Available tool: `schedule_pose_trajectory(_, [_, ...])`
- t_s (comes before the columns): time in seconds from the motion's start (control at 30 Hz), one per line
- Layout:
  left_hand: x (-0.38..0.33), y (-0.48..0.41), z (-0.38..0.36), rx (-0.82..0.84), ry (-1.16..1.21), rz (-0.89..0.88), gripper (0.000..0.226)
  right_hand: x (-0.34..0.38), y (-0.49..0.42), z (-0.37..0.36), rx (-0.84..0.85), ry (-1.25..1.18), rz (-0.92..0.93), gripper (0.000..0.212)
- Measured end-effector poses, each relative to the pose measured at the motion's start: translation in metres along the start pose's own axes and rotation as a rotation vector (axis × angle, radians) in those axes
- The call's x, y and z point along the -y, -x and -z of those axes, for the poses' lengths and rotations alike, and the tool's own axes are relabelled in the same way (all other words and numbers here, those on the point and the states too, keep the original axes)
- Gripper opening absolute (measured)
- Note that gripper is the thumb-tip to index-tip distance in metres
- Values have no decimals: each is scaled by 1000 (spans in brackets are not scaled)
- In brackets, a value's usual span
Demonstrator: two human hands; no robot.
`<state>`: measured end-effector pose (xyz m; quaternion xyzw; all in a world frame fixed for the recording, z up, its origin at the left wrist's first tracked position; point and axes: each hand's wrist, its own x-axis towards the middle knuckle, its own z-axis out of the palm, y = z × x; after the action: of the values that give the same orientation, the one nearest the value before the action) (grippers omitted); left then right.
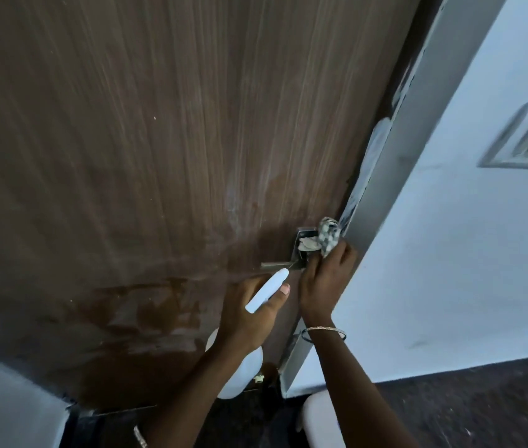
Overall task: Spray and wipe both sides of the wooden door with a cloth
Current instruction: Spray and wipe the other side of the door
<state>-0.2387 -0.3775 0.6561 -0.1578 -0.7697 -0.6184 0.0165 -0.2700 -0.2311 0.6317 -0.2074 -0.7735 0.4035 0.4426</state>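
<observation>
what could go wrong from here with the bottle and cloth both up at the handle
1. The spray bottle in the left hand sits just under the handle; it may knock the lever.
2. The cloth, bunched in the right hand at the handle's plate, could snag there.
3. Wet patches low on the door may dry streaky if left.

Dim, bluish light; soft overall blur; wide-angle bending at edges.

door (159, 140) left | frame (395, 176) right of it | switch plate (527, 143) on wall (466, 253) far right
</observation>
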Motion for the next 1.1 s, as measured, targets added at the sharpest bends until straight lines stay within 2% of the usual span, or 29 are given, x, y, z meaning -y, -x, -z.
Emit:
schedule_pose_trajectory(0.1, [4,-10,-9,-69,-13,2,8,-3,-4,-26,60,46,-36,42])
schedule_pose_trajectory(0.23, [10,-16,-13,-102,-23,13,11,-4,-1,-41,33,91,-142,54])
schedule_pose_trajectory(0.3, [12,-16,-13,-107,-33,17,4,-5,2,-38,50,17,-179,53])
schedule_pose_trajectory(0.4, [19,-17,-10,-126,-48,32,24,-8,-2,-35,153,-158,-364,64])
schedule_pose_trajectory(0.5, [17,-18,-7,-135,-47,44,24,-8,-6,-33,156,-228,-471,58])
schedule_pose_trajectory(0.63, [8,-17,-1,-108,-62,24,24,-4,-3,-29,163,-146,-415,55])
schedule_pose_trajectory(0.73, [-2,-12,5,-96,-52,14,28,-6,1,-20,176,-93,-376,43])
schedule_pose_trajectory(1.1, [-9,42,41,-32,-54,17,28,11,55,43,157,18,-492,42])
